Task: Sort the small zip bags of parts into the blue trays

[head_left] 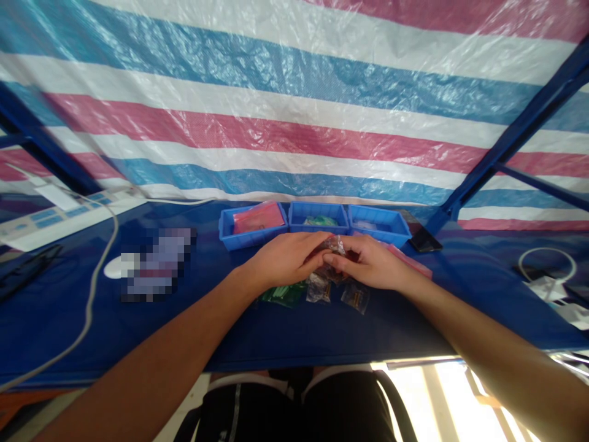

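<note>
The left hand (286, 258) and right hand (378, 263) have their fingers closed on crinkly plastic (339, 245), near three blue bins (318, 210) on the surface (294, 334).

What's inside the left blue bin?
The bin holds pink plastic, leaning up toward its back edge. Whatever lies beneath the plastic is covered, and the front wall hides the lower part.

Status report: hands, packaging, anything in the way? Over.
Left hand, right hand: together, holding clear plastic packaging. Green packets near left hand. Nothing visibly blocking.
</note>
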Tool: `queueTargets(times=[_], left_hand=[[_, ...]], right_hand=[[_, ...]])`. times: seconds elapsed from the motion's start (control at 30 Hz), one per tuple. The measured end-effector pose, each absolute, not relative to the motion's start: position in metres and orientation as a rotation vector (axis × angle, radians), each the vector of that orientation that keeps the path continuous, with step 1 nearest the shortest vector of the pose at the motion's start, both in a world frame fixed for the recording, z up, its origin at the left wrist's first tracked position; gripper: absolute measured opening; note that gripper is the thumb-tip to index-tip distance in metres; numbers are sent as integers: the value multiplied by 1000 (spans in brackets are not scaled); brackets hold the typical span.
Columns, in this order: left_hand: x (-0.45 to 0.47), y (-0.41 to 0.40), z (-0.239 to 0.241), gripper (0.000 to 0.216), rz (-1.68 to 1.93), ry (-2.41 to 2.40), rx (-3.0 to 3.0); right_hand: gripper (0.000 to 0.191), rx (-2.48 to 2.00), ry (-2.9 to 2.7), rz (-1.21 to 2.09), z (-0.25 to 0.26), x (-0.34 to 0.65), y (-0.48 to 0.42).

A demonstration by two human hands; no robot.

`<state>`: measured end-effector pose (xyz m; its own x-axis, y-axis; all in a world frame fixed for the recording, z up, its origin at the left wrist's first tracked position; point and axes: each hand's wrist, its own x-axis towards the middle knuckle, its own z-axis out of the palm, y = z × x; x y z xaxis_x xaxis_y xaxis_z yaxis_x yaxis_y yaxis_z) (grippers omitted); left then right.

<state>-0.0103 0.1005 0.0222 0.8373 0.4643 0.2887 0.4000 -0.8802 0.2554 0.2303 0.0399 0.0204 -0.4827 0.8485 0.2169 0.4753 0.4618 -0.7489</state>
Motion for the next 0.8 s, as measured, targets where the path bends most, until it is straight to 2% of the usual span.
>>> queueTargets(times=[0.2,0.33,0.47,0.53,0.6,0.67,0.8], left_hand=[[-10,103,17,46,583,663,2804],[-10,103,17,51,807,573,2756],[-9,102,23,69,1037,399,2740],[-8,102,25,74,1103,343,2765],[-7,103,26,69,1135,294,2799],[-6,105,24,54,1169,261,2819],[-4,109,20,33,1256,239,2813]], right_hand=[[39,-1082,-2020,941,18,229,41],[46,-1104,-1802,1101,15,226,42],[48,-1074,-1577,1237,8,225,48],[43,-1021,-1412,1351,5,226,51],[38,-950,-1238,1454,6,228,52],[38,-893,-1122,1524,9,229,53],[54,-899,-1001,1585,19,228,51]])
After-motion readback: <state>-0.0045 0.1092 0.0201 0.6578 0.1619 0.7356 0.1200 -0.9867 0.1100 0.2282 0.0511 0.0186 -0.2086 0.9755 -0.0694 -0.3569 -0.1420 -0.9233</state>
